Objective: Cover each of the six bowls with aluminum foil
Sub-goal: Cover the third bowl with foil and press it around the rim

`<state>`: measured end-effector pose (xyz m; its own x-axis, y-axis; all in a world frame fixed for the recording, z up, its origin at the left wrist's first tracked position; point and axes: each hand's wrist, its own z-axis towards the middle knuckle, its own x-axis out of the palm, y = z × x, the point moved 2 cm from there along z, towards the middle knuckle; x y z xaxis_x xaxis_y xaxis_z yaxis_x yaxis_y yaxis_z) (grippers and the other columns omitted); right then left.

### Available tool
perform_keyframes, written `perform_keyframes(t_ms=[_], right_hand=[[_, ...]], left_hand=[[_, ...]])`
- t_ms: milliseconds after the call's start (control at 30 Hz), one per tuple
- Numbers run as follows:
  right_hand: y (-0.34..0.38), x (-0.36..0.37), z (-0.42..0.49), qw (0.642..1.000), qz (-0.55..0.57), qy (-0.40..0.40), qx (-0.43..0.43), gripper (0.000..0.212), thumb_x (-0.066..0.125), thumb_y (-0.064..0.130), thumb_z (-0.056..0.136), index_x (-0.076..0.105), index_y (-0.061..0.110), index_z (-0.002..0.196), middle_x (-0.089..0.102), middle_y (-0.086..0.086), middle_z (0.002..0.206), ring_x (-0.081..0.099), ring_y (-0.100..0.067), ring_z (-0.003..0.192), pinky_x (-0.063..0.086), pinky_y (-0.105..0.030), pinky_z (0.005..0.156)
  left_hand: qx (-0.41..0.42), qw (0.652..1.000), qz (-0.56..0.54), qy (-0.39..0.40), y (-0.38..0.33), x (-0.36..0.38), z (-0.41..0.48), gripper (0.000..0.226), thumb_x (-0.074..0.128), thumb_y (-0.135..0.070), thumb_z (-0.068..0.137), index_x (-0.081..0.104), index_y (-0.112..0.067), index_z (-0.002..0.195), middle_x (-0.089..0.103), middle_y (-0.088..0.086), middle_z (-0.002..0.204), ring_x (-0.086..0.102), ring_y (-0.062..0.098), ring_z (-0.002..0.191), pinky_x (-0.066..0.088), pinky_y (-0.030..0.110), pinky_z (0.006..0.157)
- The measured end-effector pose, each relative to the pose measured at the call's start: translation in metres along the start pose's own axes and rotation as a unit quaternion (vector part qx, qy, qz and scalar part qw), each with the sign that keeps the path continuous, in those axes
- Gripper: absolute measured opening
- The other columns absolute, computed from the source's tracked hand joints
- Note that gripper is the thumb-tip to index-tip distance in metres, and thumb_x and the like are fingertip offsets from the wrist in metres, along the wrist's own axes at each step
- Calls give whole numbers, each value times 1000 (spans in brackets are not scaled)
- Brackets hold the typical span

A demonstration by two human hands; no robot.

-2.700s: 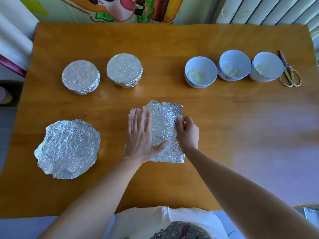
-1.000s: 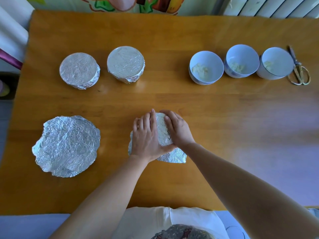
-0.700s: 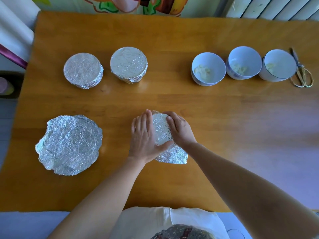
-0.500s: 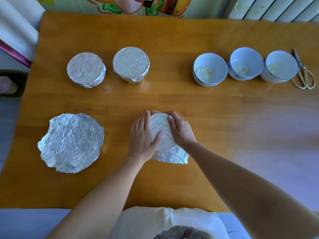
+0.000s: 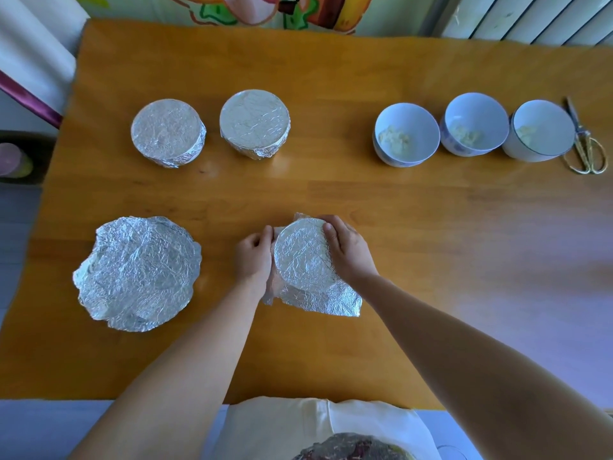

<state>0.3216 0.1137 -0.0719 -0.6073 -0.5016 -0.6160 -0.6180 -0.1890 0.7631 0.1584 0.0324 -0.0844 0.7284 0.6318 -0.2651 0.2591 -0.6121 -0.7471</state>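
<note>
both arms reaching in, left hand and right hand flanking the foil-topped bowl, fingers curled tight onto its foil edges

The surface is shown as smooth varnished wood with a soft sheen. The scissors are made of gold-toned metal. The bowl just beside them is finished smooth and glossy. The foil, well apart from them, is crinkled, bright metal.

On the table, two foil-covered bowls stood back left. Three open bowls stood back right, with scissors just right of them. Foil sheets lay front left, and a foil-draped bowl stood front centre.
</note>
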Motion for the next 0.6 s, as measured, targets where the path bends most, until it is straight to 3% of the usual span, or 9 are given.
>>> perform_keyframes(t_ms=[133, 267, 500, 600], right_hand=[[0, 1, 0, 1000, -4, 3, 2, 42, 28, 38, 102, 59, 16, 121, 66, -8, 105, 60, -25, 98, 44, -34, 77], [-1, 2, 0, 1000, 1, -2, 5, 43, 27, 39, 102, 59, 18, 120, 66, -6, 103, 60, -24, 97, 43, -33, 74], [0, 3, 0, 1000, 4, 0, 11, 44, 26, 40, 101, 59, 18, 121, 67, -7, 104, 60, -24, 98, 45, -35, 76], [-1, 3, 0, 1000, -1, 4, 11, 45, 25, 41, 101, 59, 19, 122, 66, -6, 104, 59, -23, 99, 40, -30, 74]], left_hand=[[26, 999, -18, 2, 9, 3, -1, 36, 52, -28, 104, 62, 1, 84, 58, 14, 76, 50, 21, 71, 36, 30, 60], [52, 999, -16, 2, 10, 5, -3, 34, 49, -24, 105, 60, -2, 81, 55, 8, 68, 46, 16, 63, 33, 21, 49], [75, 997, -35, 10, 17, 6, 1, 35, 49, -24, 105, 56, -7, 75, 52, 10, 68, 44, 21, 69, 31, 32, 58], [86, 996, -4, 1, 14, 4, 0, 29, 48, -26, 105, 59, -7, 86, 57, 2, 71, 52, 18, 70, 37, 29, 60]])
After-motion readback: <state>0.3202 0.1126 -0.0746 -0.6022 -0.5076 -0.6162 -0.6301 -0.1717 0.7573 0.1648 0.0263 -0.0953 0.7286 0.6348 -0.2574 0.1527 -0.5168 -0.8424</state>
